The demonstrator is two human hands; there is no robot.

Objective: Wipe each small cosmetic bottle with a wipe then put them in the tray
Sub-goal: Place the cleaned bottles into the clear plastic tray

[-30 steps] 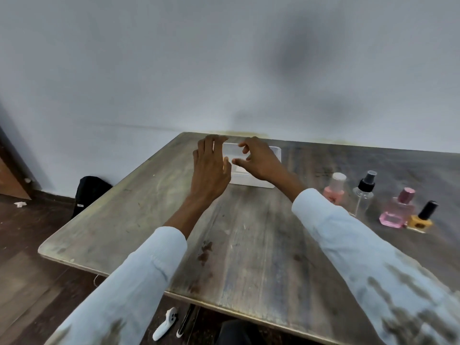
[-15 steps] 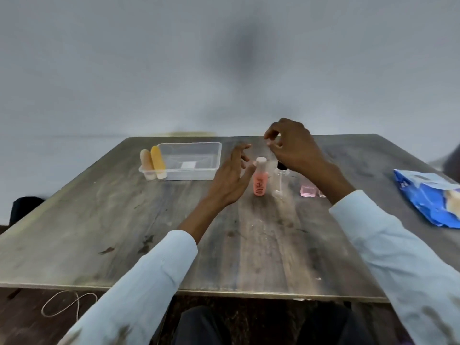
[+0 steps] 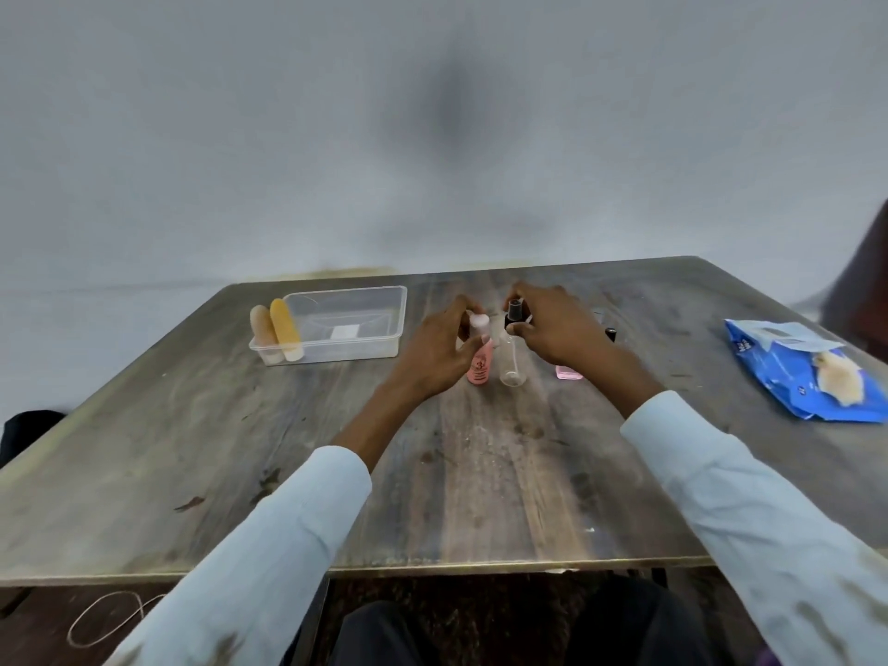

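Observation:
A salmon-pink bottle with a white cap stands mid-table; my left hand holds it, thumb across its front and fingers behind the cap. Beside it stands a clear spray bottle with a black head, which my right hand pinches at the top. A pink perfume bottle shows partly behind my right wrist. The black cap of a nail polish bottle shows past the hand. The clear plastic tray sits at the back left, with two tubes, beige and yellow, at its left end.
A blue pack of wipes with a wipe sticking out lies at the right edge of the wooden table. A grey wall rises behind the table. A dark object stands at the far right, and a cord lies on the floor at lower left.
My hands left the tray and came right to the bottles. The left hand has closed on the salmon-pink bottle and the right hand has dropped onto the spray bottle's head.

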